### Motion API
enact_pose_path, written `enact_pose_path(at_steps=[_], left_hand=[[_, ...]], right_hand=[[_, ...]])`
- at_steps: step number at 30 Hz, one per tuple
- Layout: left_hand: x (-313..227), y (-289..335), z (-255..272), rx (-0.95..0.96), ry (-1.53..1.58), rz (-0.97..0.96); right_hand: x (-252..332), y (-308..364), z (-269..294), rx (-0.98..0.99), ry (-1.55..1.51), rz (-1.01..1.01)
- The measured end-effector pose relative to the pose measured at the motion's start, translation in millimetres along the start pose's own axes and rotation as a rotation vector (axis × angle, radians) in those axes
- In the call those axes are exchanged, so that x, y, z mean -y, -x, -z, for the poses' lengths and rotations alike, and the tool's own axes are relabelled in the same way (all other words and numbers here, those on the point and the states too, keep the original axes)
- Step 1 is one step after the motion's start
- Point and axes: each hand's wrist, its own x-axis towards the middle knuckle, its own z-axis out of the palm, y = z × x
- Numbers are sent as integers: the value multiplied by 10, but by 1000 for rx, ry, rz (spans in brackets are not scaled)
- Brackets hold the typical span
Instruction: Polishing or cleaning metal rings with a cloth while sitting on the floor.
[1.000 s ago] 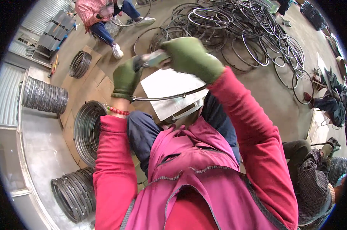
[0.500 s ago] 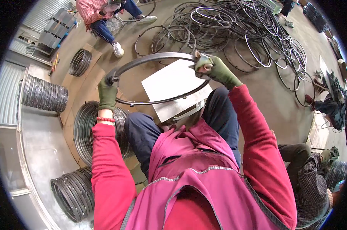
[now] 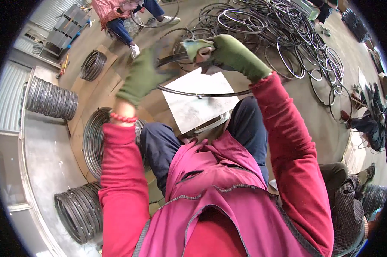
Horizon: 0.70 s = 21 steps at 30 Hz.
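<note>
A dark hoop is held up in front of me, tilted, above a white board by my knees. My right hand, in a green glove, is closed on the hoop's far side. At its fingertips shows a pale greenish scrap; whether it is a rag or the worn glove, I cannot make out. My left hand, also in a green glove, is at the hoop's left end. Its fingers are smeared by motion, so its grip does not show.
A tangled heap of hoops covers the floor ahead. Stacked hoops stand at left: one bundle, another, and a coil beside my left knee. A seated person handles a hoop at far left; another person sits close on my right.
My right hand has moved left along the hoop's far side. My left hand has risen and shifted right, now blurred. The hoop's near edge sits higher in the view.
</note>
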Motion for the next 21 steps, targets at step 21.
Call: enact_pose_path(at_steps=[21], left_hand=[[-11, -28, -202, -160, 170, 87]], right_hand=[[167, 108, -207, -461, 557, 245]])
